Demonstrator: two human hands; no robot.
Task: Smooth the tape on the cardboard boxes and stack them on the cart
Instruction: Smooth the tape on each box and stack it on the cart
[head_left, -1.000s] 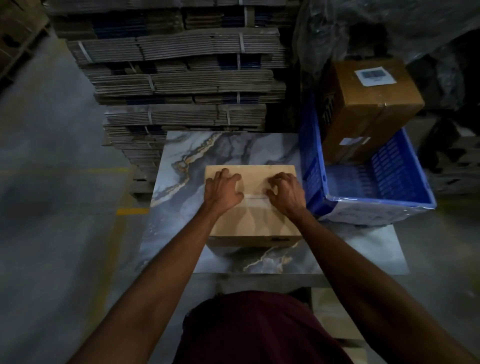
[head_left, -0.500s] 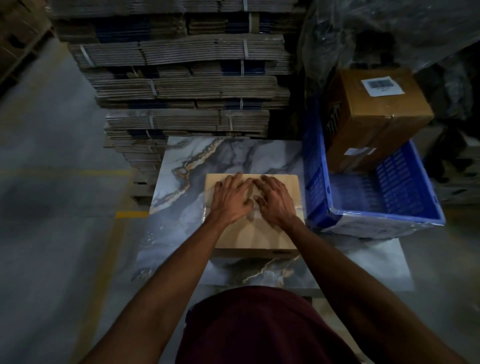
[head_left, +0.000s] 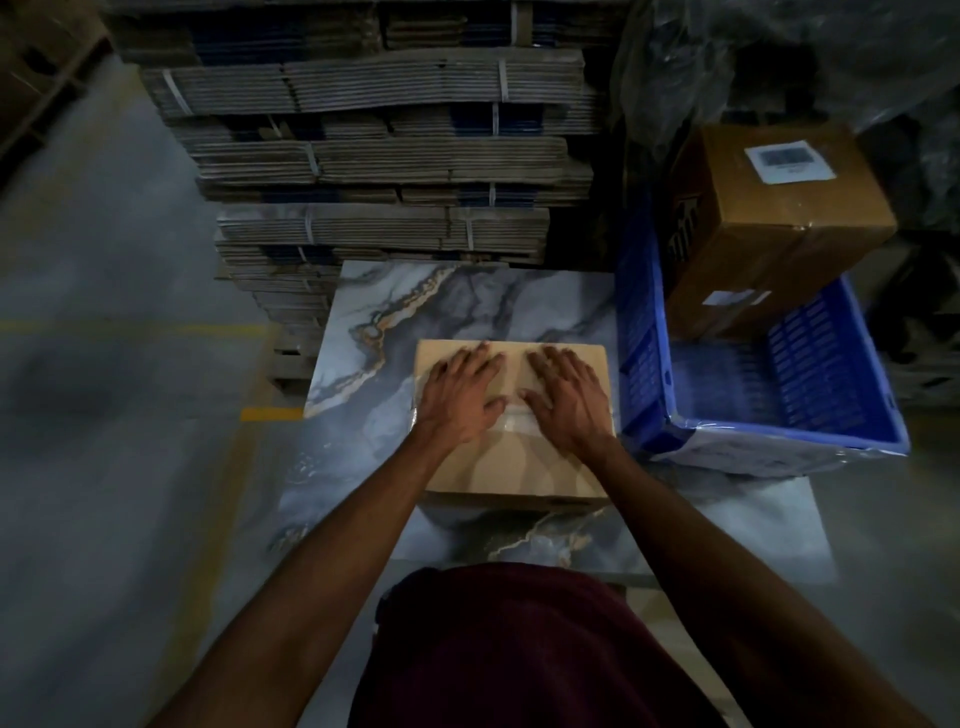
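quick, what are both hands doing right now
Left hand: open, fingers straight, pressing flat on the cardboard box.
Right hand: open, fingers straight, pressing flat on the same box, beside the tape.

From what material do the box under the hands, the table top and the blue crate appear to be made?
Box under the hands: cardboard, matte tan, with a glossy clear tape strip across it.
Table top: looks like polished marble or a marble-print tile or laminate; grey veining with gold lines, slight sheen.
Blue crate: moulded plastic, judging by its perforated walls.
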